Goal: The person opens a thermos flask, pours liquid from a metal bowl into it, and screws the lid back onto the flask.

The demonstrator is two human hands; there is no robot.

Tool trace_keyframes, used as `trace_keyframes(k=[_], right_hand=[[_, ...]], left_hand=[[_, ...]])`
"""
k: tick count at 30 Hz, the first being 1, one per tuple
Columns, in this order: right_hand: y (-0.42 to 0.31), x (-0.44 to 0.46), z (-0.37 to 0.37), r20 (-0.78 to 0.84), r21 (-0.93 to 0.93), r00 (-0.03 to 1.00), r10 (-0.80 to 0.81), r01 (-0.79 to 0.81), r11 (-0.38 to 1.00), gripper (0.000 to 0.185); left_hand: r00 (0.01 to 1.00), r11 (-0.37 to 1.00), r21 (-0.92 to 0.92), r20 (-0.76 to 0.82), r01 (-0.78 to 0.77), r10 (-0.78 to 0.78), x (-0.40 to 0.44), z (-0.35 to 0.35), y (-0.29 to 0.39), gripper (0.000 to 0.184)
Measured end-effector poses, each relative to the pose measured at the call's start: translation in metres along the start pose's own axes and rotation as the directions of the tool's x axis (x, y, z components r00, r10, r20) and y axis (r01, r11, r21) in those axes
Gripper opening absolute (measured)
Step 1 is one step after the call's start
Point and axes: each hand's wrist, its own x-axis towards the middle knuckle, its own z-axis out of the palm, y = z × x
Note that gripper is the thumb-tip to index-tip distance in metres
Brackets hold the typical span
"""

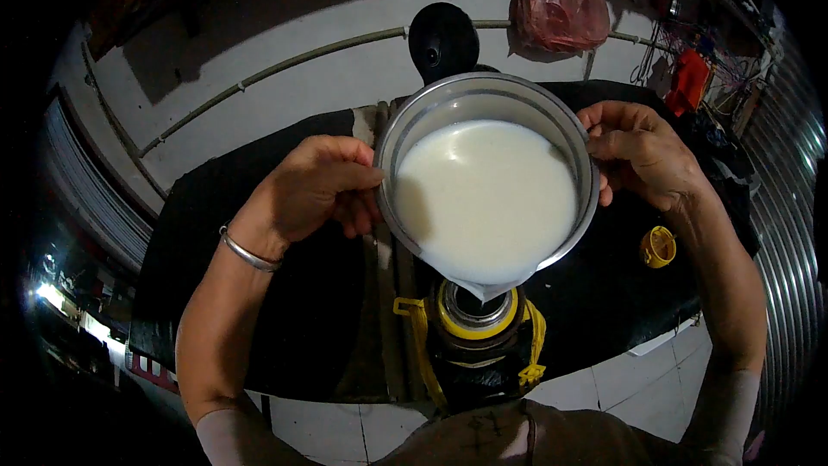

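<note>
A round metal pot (487, 85) holds a white, milk-like liquid (487, 194) and tilts toward me. My left hand (323, 185) grips its left side, thumb on top and fingers curled below. On the opposite side, my right hand (642, 151) pinches the rim area. The liquid reaches the near lip, where a thin white tongue hangs over the metal mouth of a dark flask (479, 315) with a yellow ring. Whether liquid is running into the flask I cannot tell. Yellow straps (417, 336) hang at the flask's sides.
Right of the pot, a small yellow cap (659, 247) lies on the black-covered table (302, 328). A black rounded object (443, 41) stands behind the pot. A pinkish plastic bag (559, 13) hangs by the wall, and corrugated metal (789, 250) borders the right side.
</note>
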Motion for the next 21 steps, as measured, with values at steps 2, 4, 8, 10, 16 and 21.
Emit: trace_keyframes(k=[2,4,8,10,16,21], right_hand=[[-0.0013,-0.0007,0.0012,-0.004,-0.002,1.0,0.002,-0.002,1.0,0.018],[-0.0012,-0.0004,0.0014,-0.007,-0.004,1.0,0.003,-0.003,1.0,0.019],[0.0,0.0013,0.0011,-0.001,-0.003,1.0,-0.004,0.004,1.0,0.019],[-0.0009,0.0011,0.0024,-0.01,-0.013,1.0,-0.001,0.001,1.0,0.019],[-0.0016,0.0017,0.0005,0.027,-0.052,1.0,-0.014,0.015,0.999,0.019],[-0.0004,0.0038,0.0002,0.003,-0.03,1.0,-0.009,0.009,1.0,0.02]], left_hand=[[1.0,1.0,0.003,-0.006,-0.016,0.016,-0.0005,0.0006,0.0002,0.012],[1.0,1.0,-0.001,-0.008,-0.011,0.011,0.0003,-0.0004,-0.001,0.012],[1.0,1.0,0.0,-0.016,-0.015,0.015,0.0001,0.0004,-0.0016,0.011],[1.0,1.0,-0.001,-0.027,-0.006,0.006,-0.0004,0.0017,0.0001,0.011],[1.0,1.0,0.004,-0.029,-0.003,0.003,0.0015,0.0004,-0.001,0.011],[1.0,1.0,0.008,-0.029,0.004,-0.004,0.0011,0.0013,0.0001,0.012]])
